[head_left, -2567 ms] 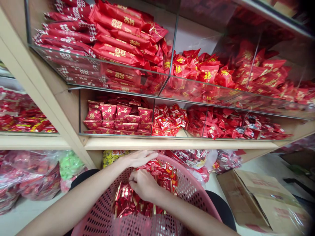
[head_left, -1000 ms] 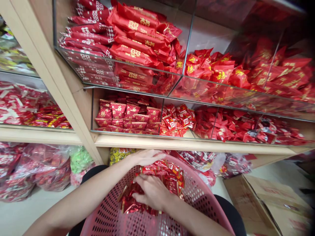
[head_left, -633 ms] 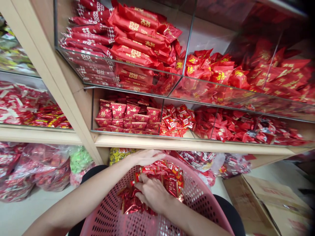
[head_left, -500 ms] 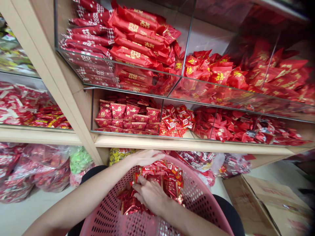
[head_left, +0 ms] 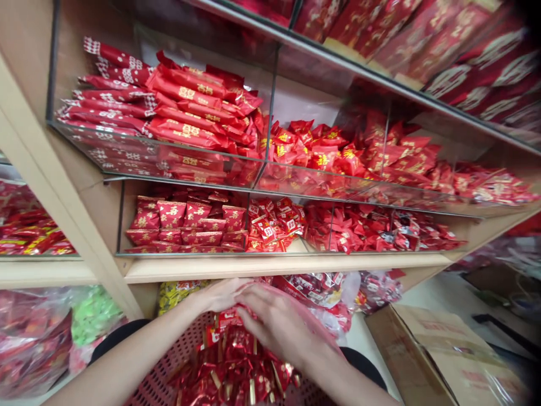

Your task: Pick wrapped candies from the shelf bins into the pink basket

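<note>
A pink perforated basket (head_left: 157, 369) stands between my knees, with several shiny red wrapped packets (head_left: 230, 361) heaped inside. At its far rim, my left hand (head_left: 224, 293) lies stretched out flat, its fingertips partly covered by the other hand. My right hand (head_left: 276, 316) is over the packets near the same rim, fingers extended and thumb apart. No packet shows in either hand. The two hands meet or overlap at the fingers.
Ahead, clear-fronted shelf bins hold long red packets (head_left: 190, 107), small maroon packets (head_left: 173, 217) and other red sweets (head_left: 323, 155). Bagged sweets (head_left: 316, 290) lie under the wooden shelf edge (head_left: 287, 268). An open cardboard box (head_left: 448, 344) stands at right.
My right hand has risen from among the packets to the far rim beside my left hand. The view has tilted up and turned right, and more of the packets show.
</note>
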Motion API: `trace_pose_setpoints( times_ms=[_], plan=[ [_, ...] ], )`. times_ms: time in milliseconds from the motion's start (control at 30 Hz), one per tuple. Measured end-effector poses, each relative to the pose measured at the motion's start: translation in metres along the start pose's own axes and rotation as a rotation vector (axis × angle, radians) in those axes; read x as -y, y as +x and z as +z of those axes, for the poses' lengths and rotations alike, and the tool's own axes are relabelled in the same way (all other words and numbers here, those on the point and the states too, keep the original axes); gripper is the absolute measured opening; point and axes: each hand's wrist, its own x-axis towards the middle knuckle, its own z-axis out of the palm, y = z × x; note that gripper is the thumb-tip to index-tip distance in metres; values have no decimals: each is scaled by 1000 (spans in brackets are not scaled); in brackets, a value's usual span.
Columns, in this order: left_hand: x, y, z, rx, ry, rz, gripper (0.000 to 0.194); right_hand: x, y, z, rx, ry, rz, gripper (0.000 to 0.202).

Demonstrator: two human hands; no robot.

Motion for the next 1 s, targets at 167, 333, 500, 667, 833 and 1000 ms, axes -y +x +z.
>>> trace_pose_setpoints(
  times_ms=[167, 333, 500, 667, 833, 1000],
  plan=[
    [-8, 1, -1, -31, 17, -23, 49, -32, 3, -25, -342, 85, 88, 22],
    [-4, 4, 0, -42, 54, -47, 49, -45, -5, -17, -397, 118, 102, 21],
    [-4, 2, 0, -58, 73, -107, 54, -52, -2, -37, -503, 50, 114, 20],
    [-13, 0, -2, -31, 82, -206, 56, -95, 27, -82, -643, -44, 265, 19],
    [-14, 0, -3, -40, 71, -179, 57, -135, 59, -92, -557, -117, 449, 30],
    [-15, -1, -4, -34, 77, -163, 54, -129, 73, -84, -391, -403, 570, 59]
  ],
)
